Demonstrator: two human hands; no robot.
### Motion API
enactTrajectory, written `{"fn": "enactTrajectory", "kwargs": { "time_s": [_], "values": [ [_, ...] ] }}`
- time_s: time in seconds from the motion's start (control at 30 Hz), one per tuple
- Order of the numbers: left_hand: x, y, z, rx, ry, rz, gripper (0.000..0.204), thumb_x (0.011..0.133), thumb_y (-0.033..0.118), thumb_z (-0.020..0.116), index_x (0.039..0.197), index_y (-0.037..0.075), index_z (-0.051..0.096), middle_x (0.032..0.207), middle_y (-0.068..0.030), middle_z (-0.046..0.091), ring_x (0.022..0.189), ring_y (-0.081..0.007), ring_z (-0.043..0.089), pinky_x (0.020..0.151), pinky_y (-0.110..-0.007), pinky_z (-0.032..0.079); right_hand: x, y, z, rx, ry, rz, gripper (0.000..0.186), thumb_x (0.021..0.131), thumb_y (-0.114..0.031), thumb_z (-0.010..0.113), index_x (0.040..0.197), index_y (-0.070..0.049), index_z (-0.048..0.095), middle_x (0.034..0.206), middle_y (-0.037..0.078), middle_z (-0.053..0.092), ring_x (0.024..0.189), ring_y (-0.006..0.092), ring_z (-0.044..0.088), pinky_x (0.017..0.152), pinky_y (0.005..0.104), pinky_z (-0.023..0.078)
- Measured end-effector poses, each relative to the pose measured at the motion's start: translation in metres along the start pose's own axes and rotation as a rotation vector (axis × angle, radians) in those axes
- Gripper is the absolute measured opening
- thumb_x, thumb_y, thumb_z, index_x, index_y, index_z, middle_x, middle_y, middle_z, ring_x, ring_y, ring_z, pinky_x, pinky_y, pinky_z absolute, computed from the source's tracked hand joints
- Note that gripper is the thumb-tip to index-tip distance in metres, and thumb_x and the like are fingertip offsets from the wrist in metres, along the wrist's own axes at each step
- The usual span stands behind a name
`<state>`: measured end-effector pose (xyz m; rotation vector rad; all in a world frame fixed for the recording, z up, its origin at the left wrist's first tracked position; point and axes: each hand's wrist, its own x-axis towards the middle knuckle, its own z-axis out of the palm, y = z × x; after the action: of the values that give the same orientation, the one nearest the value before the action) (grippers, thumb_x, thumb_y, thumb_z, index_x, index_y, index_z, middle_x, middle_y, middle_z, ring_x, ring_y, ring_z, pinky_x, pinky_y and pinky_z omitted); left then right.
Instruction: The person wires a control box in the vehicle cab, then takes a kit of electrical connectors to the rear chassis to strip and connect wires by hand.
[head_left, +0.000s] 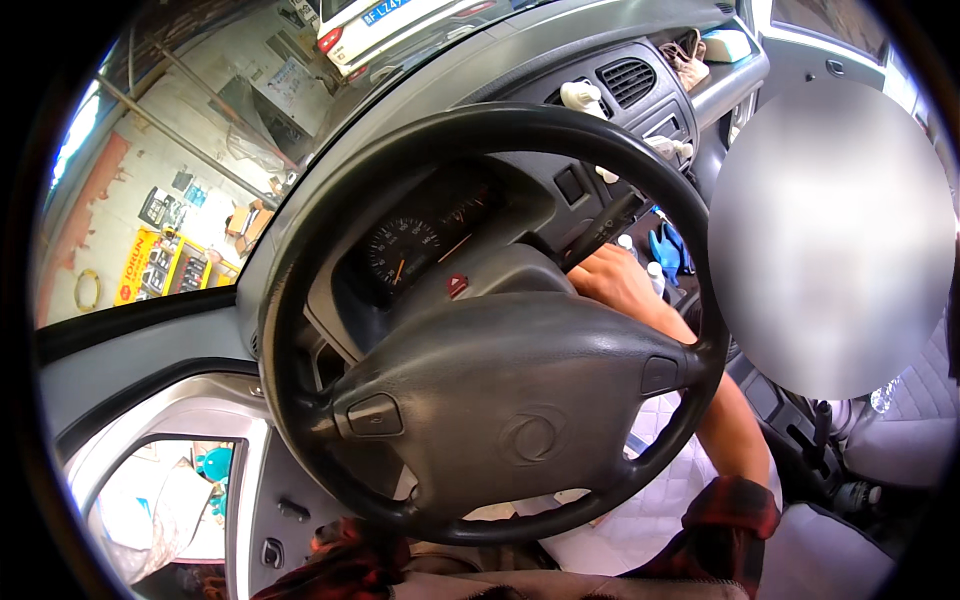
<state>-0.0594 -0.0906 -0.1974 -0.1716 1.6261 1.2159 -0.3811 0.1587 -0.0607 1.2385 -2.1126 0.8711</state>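
Observation:
I sit behind a black steering wheel [530, 365], with a dashboard gauge cluster [420, 240] showing through it. My right arm, in a red-and-black plaid sleeve, reaches up behind the wheel's right side. My right hand [610, 275] is at the steering column [530, 275], just below a stalk [600, 230], its fingers curled and their tips hidden by the column, so what they hold cannot be made out. A plaid left sleeve [350, 555] shows at the lower edge; my left hand is out of view.
White small items [582, 97] sit on the dashboard; blue gloves [668, 245] lie beside the column. A gear lever [820, 435], a grey passenger seat [900, 440] and a large blurred oval are at right. The left door [290, 510] is beside me; a white car [360, 35] stands beyond the windscreen.

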Motion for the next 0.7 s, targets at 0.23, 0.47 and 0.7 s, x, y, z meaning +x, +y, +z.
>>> {"fn": "enactTrajectory", "kwargs": {
  "time_s": [0.23,0.47,0.7],
  "values": [
    [0.014,0.006,-0.033,0.172,-0.032,0.031,0.059,0.088,0.038,0.068,0.121,-0.007,0.051,0.108,-0.0166,0.064,0.099,-0.0234,0.06,0.085,-0.039,0.047,-0.014,-0.02,0.021,-0.502,0.278,0.184,0.026,0.072,-0.023,0.066,0.091,-0.007,0.064,0.096,0.009,0.062,0.074,0.0211,0.06,0.061,0.0334,0.045],
    [0.092,0.026,-0.087,0.917,0.038,0.106,0.058,0.087,0.04,0.068,0.118,-0.007,0.054,0.104,-0.0164,0.066,0.095,-0.0231,0.061,0.082,-0.038,0.049,-0.059,-0.106,0.041,-0.518,0.725,0.727,0.037,0.08,-0.007,0.062,0.116,0.001,0.055,0.105,0.02,0.06,0.092,0.0356,0.06,0.078,0.0416,0.048],
    [0.112,0.051,-0.059,0.491,0.061,0.375,0.063,0.085,0.044,0.071,0.118,-0.008,0.057,0.113,-0.0168,0.063,0.1,-0.0219,0.059,0.088,-0.034,0.048,-0.175,-0.338,0.119,-0.512,1.125,1.516,0.019,0.085,-0.001,0.056,0.104,-0.001,0.059,0.094,0.016,0.062,0.086,0.0352,0.058,0.074,0.0431,0.047]
  ]
}}
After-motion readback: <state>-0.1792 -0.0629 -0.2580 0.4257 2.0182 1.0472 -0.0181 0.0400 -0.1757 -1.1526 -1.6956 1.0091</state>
